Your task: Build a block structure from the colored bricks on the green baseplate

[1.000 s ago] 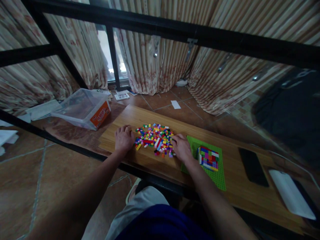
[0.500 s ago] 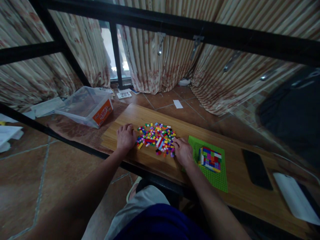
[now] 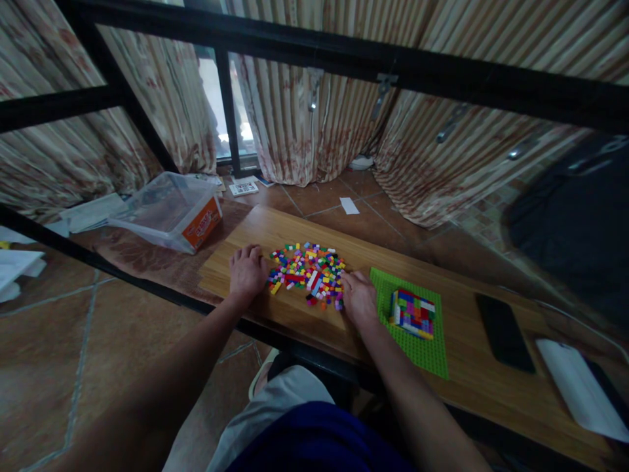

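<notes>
A loose pile of small coloured toy bricks [image 3: 309,270] lies on the wooden table top [image 3: 295,226]. At the pile's left edge my left hand [image 3: 248,272] rests on the wood, fingers loosely bent and apart, with nothing seen in it. On the opposite side, my right hand [image 3: 360,296] touches the pile's right edge with its fingers drawn together; what they hold, if anything, is too small to make out. Just right of that hand is a green baseplate [image 3: 422,357], bearing a low block built of multicoloured bricks [image 3: 413,313].
A dark phone-like slab [image 3: 504,332] and a white flat object [image 3: 580,387] lie toward the table's right end. A clear plastic bin [image 3: 167,210] with an orange label stands on the floor at left. Black metal bars [image 3: 314,39] cross in front of the curtains.
My right hand has shifted very slightly left along the pile's edge. My left hand, the bricks and the baseplate look the same.
</notes>
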Action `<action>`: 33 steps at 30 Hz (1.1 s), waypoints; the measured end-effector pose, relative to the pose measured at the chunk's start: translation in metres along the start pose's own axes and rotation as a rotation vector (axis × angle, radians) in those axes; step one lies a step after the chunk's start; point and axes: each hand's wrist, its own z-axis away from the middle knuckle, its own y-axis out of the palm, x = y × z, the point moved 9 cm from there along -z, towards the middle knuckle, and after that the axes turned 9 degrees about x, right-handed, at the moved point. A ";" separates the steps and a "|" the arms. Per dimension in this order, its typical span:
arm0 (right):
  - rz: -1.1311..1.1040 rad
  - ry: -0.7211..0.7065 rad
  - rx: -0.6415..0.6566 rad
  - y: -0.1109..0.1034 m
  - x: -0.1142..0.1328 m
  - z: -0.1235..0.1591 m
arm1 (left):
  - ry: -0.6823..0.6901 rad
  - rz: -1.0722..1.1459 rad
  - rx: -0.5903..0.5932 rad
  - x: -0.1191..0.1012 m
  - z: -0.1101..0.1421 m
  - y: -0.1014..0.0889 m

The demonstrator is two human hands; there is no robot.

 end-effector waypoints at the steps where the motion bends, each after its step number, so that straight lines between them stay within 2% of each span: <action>1: 0.006 -0.001 -0.003 0.000 0.000 0.000 | 0.000 0.004 0.001 0.000 0.000 0.000; 11: -0.063 0.013 -0.007 0.001 -0.003 -0.001 | 0.000 -0.005 0.004 -0.001 0.000 -0.001; 21: -0.218 0.077 0.009 -0.018 -0.008 0.004 | 0.000 -0.003 -0.004 -0.002 0.001 -0.002; 27: -0.261 0.162 0.011 -0.021 -0.010 0.009 | -0.002 -0.021 0.000 -0.002 0.001 -0.002; 33: -0.439 0.259 0.031 -0.016 -0.019 0.020 | 0.001 -0.028 0.000 -0.001 0.000 -0.001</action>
